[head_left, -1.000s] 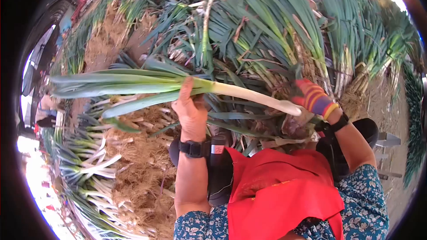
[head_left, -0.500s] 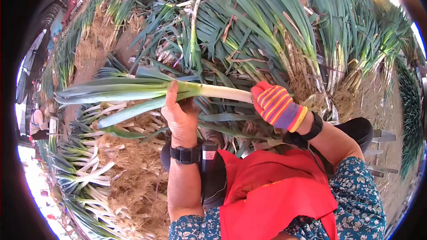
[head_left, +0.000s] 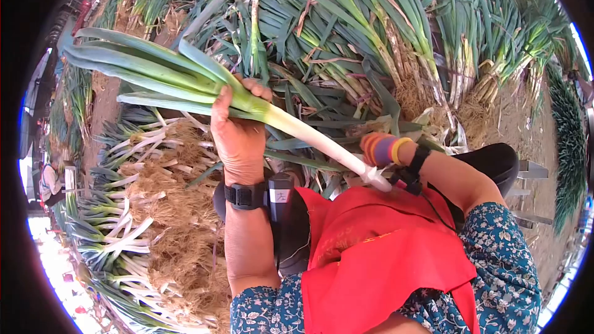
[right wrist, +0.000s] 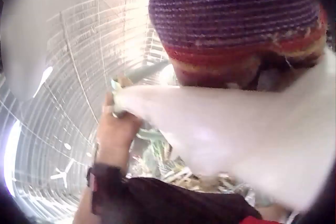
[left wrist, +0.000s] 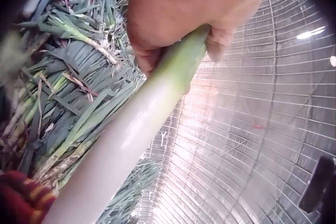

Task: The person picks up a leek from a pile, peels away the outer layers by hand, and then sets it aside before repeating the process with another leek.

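In the head view a large leek (head_left: 309, 135) slants across, its green leaves up to the left and its white end low over the red apron. My bare left hand (head_left: 240, 130) grips it where leaves meet white stem; the left wrist view shows fingers curled round the leek (left wrist: 131, 113). Beside the white end is my right hand (head_left: 385, 149) in a striped knitted glove, its fingers mostly hidden. In the right wrist view the glove (right wrist: 236, 29) lies against the white stem (right wrist: 220, 129); whether it grips cannot be told.
Trimmed-looking leeks with brown roots (head_left: 179, 229) lie in a row at the left. Piled leeks (head_left: 322, 43) spread beyond the hands, with upright bunches (head_left: 464, 43) at the back right. A metal frame (head_left: 533, 170) stands at the right, and another person (head_left: 51, 180) is at the far left.
The leek has tilted, leaves rising and white end dropping toward the apron. My left hand has turned with it. My right hand has moved down along the white end.
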Tool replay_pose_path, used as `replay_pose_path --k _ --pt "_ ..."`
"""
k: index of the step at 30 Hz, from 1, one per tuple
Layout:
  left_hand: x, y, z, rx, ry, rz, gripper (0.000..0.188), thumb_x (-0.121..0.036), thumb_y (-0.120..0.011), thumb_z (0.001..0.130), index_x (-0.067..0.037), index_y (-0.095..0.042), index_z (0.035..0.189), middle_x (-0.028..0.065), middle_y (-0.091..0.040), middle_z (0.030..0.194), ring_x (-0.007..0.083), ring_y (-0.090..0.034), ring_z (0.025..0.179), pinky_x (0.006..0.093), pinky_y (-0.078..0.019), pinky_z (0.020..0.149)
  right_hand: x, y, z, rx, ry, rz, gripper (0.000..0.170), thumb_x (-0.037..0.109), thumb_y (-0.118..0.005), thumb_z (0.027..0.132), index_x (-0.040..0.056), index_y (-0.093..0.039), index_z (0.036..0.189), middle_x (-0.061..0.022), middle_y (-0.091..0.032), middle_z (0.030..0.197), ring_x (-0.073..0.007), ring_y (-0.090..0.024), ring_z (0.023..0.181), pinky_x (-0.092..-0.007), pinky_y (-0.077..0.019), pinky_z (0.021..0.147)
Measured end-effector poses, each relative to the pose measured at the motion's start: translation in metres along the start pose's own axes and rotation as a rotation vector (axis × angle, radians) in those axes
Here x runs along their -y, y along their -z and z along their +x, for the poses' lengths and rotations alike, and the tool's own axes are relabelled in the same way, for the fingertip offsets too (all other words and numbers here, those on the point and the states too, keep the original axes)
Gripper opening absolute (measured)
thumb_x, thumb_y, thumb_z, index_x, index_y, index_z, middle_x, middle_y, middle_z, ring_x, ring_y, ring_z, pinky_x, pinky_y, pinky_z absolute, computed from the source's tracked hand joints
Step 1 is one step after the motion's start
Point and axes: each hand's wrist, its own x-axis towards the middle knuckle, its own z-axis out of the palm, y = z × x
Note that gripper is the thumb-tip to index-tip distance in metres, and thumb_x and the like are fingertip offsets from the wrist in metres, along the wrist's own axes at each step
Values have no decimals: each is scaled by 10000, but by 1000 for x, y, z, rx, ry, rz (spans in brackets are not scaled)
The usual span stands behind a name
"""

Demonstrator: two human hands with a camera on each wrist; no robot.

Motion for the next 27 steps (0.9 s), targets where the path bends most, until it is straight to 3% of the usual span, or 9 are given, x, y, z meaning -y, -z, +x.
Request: replay_pose_path --k 9,11,15,17,18,19,20,22,27 --pt "-15 32 -2 -226 -156 78 237 -123 -590 829 12 -516 1010 118 -553 897 226 -547 800 383 -472 816 -46 9 -78 226 -550 -77 303 257 -633 751 109 -693 1009 -163 -651 1040 -330 -627 904 -402 -502 775" --pt "-20 33 -7 -276 -187 128 245 -124 -587 833 12 -509 1022 120 -555 893 225 -549 798 379 -474 810 -45 41 -94 -415 148 -81 398 290 -655 786 76 -633 1121 -192 -600 1138 -339 -606 952 -389 -494 765" --pt "-15 34 -11 -304 -231 132 241 -167 -571 881 10 -498 1028 109 -558 875 215 -562 823 364 -484 817 50 94 -114 -517 140 1062 544 335 -727 733 60 -570 1176 -161 -592 1110 -304 -583 937 -376 -481 790" --pt "-19 27 -17 -291 -186 120 255 -249 -521 940 -5 -513 1013 97 -573 910 207 -573 847 344 -486 846 85 88 -112 -480 -165 299 569 336 -725 760 19 -545 1196 -185 -588 1139 -321 -590 992 -358 -478 796" --pt "-16 -1 -29 -362 -146 261 267 -277 -483 955 -20 -555 950 92 -596 880 202 -572 839 329 -482 808 95 95 -104 -450 -187 573 564 317 -751 733 40 -559 1185 -161 -618 1072 -310 -596 968 -350 -471 812" --pt "-10 6 -23 -246 -119 278 254 -259 -474 943 -41 -593 888 80 -608 805 201 -577 780 317 -485 743 98 89 -98 -519 -52 547 535 285 -747 732 47 -565 1174 -150 -642 989 -300 -613 907 -344 -475 795" --pt "3 15 -23 -172 -36 289 238 -235 -482 917 -59 -590 799 74 -598 732 213 -582 716 321 -490 672 95 80 -83 -766 312 -174 481 249 -729 736 44 -580 1146 -138 -649 911 -278 -622 810 -344 -483 740" --pt "36 6 -37 -210 -81 326 91 -83 -560 837 -26 -498 871 77 -558 691 246 -583 572 382 -526 544 118 86 -61 -455 54 798 408 242 -713 747 27 -600 1074 -113 -636 822 -208 -602 733 -321 -466 671" --pt "16 0 -61 -465 -125 165 207 -14 -577 810 -9 -438 964 83 -520 690 185 -549 498 328 -508 458 138 93 -51 34 -27 1383 396 195 -768 661 15 -607 974 -114 -612 749 -293 -607 702 -279 -458 604"
